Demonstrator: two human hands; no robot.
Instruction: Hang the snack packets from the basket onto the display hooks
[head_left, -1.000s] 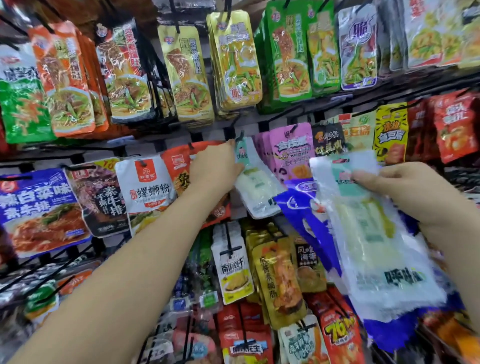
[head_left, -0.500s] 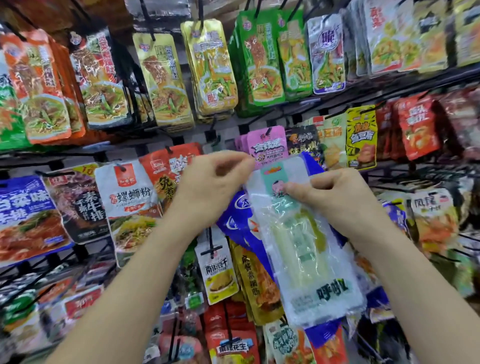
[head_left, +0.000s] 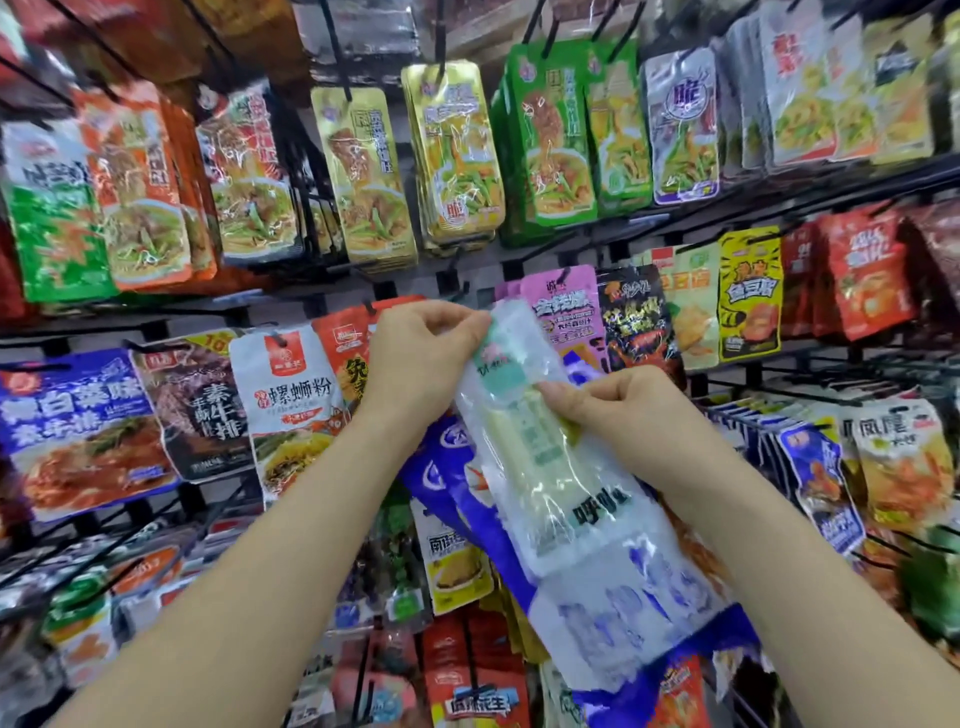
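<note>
Both hands on one packet right now. My left hand (head_left: 415, 358) has its fingers curled and is pinching the top edge of the clear snack packet (head_left: 550, 467), the one with the mint-green label and pale yellow-green stuff inside. My right hand (head_left: 623, 415) pinches the same packet a bit lower, thumb and fingertips on the front just under that label. The packet sits between my hands and hangs down below them at a tilt, top end up by my left fingertips and bottom end trailing off below my right wrist. I can't tell if its top is on a hook, my fingers cover that bit.

Just above my right hand there's a pink packet (head_left: 563, 306) and a black packet (head_left: 636, 322) hanging side by side. Left of my left hand is a white packet (head_left: 291, 395) with a red logo. Blue packets (head_left: 457, 467) hang right behind the one I'm holding. Way above both hands, gold packets (head_left: 457, 156) hang off black display hooks (head_left: 336, 52).
</note>
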